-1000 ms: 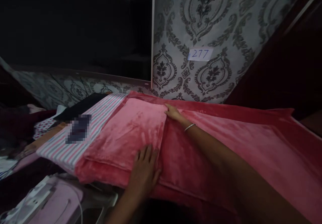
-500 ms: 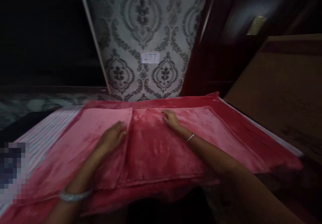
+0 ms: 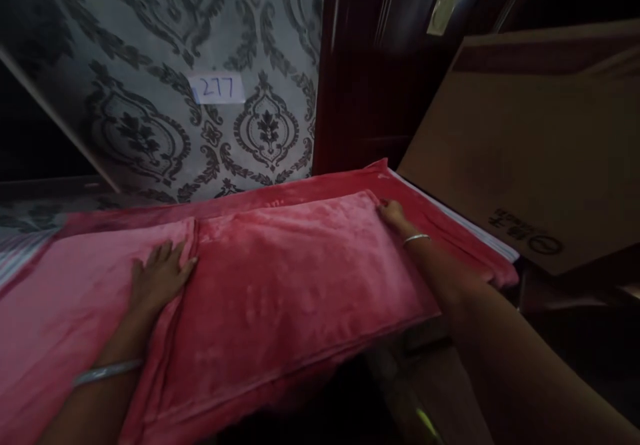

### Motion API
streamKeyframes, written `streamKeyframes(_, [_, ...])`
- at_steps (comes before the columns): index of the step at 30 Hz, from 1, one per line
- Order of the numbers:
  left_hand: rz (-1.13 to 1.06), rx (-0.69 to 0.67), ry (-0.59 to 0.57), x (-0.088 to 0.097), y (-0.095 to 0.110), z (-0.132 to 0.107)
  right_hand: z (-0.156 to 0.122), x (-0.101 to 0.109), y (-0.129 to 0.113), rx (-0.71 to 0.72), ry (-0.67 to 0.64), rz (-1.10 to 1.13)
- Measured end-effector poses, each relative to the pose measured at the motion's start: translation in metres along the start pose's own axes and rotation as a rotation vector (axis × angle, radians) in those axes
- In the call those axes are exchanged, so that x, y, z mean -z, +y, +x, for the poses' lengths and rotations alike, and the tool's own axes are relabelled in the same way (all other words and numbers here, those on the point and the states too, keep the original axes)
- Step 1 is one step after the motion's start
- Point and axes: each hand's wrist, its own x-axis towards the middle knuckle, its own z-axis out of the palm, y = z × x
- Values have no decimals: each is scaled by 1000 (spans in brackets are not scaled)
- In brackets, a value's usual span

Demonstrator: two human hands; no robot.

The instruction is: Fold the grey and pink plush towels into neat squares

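A plush pink-red blanket (image 3: 290, 285) lies folded in front of me, with a second folded flap on the left. My left hand (image 3: 159, 277) rests flat on the lighter pink flap near its upright folded edge, fingers spread. At the far right corner of the folded panel, my right hand (image 3: 393, 215) has its fingers closed on the blanket's edge; the fingertips are partly hidden. Beneath the folded panel, more red cloth (image 3: 425, 205) reaches to the back and right.
A large cardboard box (image 3: 525, 145) stands close behind the right end. Patterned wallpaper (image 3: 270, 125) bearing a paper marked 277 (image 3: 219, 89) rises at the back, beside a dark red wooden door (image 3: 360, 78). Striped cloth (image 3: 25, 251) shows at the left.
My right hand has moved right to the far corner of the folded panel and closed on it. My left hand has spread its fingers on the flap. The view has swung right.
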Motion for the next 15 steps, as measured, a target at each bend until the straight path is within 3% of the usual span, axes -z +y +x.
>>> streamKeyframes(8, [15, 13, -27, 4, 5, 7, 45, -19, -6, -79, -124, 74])
streamKeyframes(12, [17, 12, 2, 1, 3, 9, 57, -31, -11, -35, -166, 137])
streamKeyframes(15, [27, 14, -9, -2, -2, 12, 67, -33, -14, 20, -110, 153])
